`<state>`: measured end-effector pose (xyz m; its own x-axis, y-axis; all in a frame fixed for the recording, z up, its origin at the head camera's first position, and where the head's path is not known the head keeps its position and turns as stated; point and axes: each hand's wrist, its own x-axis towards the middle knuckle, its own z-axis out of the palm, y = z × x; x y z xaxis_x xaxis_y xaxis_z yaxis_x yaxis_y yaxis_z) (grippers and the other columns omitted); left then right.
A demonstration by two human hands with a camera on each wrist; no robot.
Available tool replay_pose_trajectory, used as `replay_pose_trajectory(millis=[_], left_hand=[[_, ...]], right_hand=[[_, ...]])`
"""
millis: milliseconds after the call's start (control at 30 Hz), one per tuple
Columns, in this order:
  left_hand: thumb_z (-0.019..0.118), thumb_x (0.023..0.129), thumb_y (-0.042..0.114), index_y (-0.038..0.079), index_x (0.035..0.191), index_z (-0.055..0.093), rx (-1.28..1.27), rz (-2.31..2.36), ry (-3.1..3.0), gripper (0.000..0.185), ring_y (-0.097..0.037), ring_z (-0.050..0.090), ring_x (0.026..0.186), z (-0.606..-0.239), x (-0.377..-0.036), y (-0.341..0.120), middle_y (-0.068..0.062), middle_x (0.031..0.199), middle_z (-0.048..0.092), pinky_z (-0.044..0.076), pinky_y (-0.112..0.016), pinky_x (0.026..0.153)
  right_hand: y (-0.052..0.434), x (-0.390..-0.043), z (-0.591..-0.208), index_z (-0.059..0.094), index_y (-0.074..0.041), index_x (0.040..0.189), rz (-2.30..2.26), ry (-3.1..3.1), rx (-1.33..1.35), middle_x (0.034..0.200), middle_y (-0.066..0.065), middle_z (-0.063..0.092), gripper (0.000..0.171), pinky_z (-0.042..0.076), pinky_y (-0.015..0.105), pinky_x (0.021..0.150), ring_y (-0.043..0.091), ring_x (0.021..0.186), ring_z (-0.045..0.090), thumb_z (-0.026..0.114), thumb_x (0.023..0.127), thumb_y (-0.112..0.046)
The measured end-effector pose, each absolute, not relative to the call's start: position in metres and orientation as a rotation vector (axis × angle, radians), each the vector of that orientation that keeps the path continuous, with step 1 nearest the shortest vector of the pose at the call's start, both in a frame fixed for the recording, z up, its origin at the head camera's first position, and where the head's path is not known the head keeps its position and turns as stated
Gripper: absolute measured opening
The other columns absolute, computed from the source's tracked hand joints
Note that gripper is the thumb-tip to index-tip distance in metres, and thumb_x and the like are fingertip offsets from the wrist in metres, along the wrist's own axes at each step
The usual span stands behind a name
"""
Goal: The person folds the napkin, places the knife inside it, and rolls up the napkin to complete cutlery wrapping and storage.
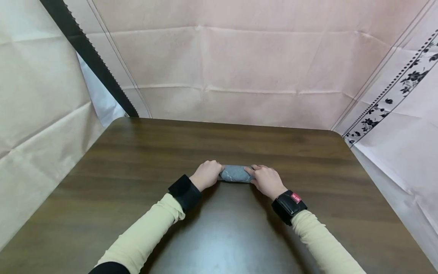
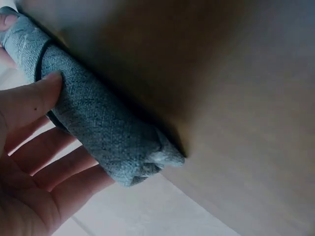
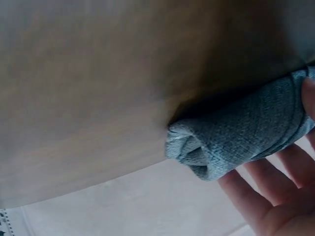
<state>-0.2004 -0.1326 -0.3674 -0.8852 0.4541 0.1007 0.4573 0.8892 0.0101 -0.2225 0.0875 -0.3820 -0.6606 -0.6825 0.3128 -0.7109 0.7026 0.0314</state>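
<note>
Right now the fingers (image 2: 47, 164) of the left hand (image 1: 206, 174) curl under one end of a rolled grey cloth (image 1: 236, 173), with the thumb pressed on top of it, so that hand grasps the roll. Fingers (image 3: 256, 196) of the right hand (image 1: 267, 180) cup the other end the same way, the thumb at the right edge of the right wrist view resting on the fabric. Between the two hands the roll lies on the dark wooden table (image 1: 137, 160), a little below the middle of the head view; its loose spiral end shows in both wrist views. Pale yellow sleeves and black wrist straps run down toward the lower edge of the frame. Pink creased fabric hangs behind the table, and a white sheet with a black flower border (image 1: 393, 95) sits at the upper right
</note>
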Motion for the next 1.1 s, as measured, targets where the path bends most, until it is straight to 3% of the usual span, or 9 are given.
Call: replay_pose_trajectory(millis=[267,433,533,633,867,1100], left_hand=[[0.061,0.081,-0.005,0.007,0.109,0.067,-0.556,-0.226,-3.03,0.031,-0.029,0.06,0.09,-0.369,-0.225,-0.139,-0.012,0.104,0.065,0.05,-0.035,0.071],[0.061,0.085,0.006,0.01,0.119,0.061,-0.412,-0.269,-3.11,0.034,-0.03,0.057,0.103,-0.377,-0.231,-0.139,-0.011,0.117,0.06,0.046,-0.045,0.082],[0.056,0.091,0.023,0.013,0.132,0.049,-0.335,-0.254,-3.16,0.043,-0.033,0.042,0.121,-0.378,-0.233,-0.136,-0.013,0.132,0.048,0.03,-0.058,0.094],[0.047,0.093,0.041,0.018,0.141,0.035,-0.257,-0.26,-3.142,0.055,-0.036,0.021,0.133,-0.375,-0.237,-0.131,-0.015,0.145,0.028,0.016,-0.065,0.097],[0.036,0.092,0.055,0.023,0.145,0.026,-0.103,-0.274,-3.037,0.063,-0.036,0.007,0.136,-0.371,-0.234,-0.126,-0.012,0.15,0.013,0.009,-0.064,0.099],[0.036,0.09,0.059,0.023,0.144,0.028,-0.06,-0.259,-3.04,0.066,-0.036,0.007,0.136,-0.38,-0.217,-0.13,-0.011,0.15,0.014,0.01,-0.065,0.098]], right_hand=[[0.075,-0.251,-0.395,0.061,-0.015,0.12,0.185,-2.664,1.051,0.11,0.011,0.062,0.047,0.048,0.046,0.073,0.029,0.097,0.059,0.073,0.075,-0.01],[0.065,-0.253,-0.401,0.053,-0.01,0.128,0.225,-2.79,0.982,0.123,0.017,0.054,0.048,0.039,0.055,0.087,0.035,0.115,0.048,0.066,0.082,-0.016],[0.06,-0.252,-0.399,0.046,-0.011,0.134,0.274,-2.872,0.858,0.134,0.018,0.044,0.055,0.031,0.059,0.093,0.037,0.126,0.034,0.061,0.086,-0.031],[0.056,-0.255,-0.391,0.039,-0.015,0.139,0.293,-2.882,0.714,0.142,0.016,0.034,0.066,0.024,0.061,0.096,0.037,0.132,0.022,0.056,0.085,-0.048],[0.048,-0.258,-0.375,0.029,-0.02,0.144,0.346,-2.862,0.521,0.147,0.015,0.023,0.078,0.016,0.066,0.096,0.041,0.134,0.009,0.047,0.082,-0.064],[0.051,-0.243,-0.387,0.029,-0.017,0.144,0.419,-2.867,0.45,0.146,0.018,0.025,0.079,0.02,0.066,0.095,0.044,0.132,0.013,0.049,0.082,-0.063]])
